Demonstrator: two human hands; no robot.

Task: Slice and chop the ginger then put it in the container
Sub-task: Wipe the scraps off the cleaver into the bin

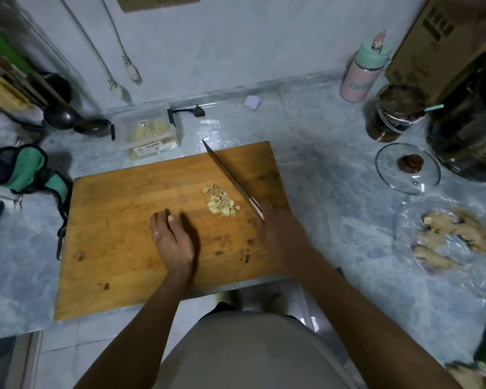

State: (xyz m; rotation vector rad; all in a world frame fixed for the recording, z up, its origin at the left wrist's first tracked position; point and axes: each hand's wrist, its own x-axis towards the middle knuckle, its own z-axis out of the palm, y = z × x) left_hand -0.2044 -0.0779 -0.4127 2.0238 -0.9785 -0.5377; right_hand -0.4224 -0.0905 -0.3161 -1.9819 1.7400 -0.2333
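The chopped ginger [222, 202] lies in a small loose heap on the wooden cutting board [129, 220], toward its right half and a little above the middle. Just right of the heap runs the knife [230, 178], its long blade slanting from the far edge of the board down toward the near right, the tip pointing away past the board's far edge. The right hand [275, 228] has its grip closed around the knife's handle, which is mostly hidden under the fingers; the hand is blurred, so the finger placement cannot be told closely. The left hand [171, 234] rests flat on the board to the left of the heap and apart from it, fingers relaxed and loosely together, holding nothing; a ring shows on one finger. Beyond the board's far edge, on the marbled desk [306, 130], stands the clear plastic container [146, 130] with pale cut pieces already inside, its lid off. To the right, well apart from the board, whole ginger roots [460, 234] lie on clear plastic wrap, with a glass lid [407, 168] just beyond them and a dark jar [393, 113] and a pink bottle [362, 71] nearer the wall.
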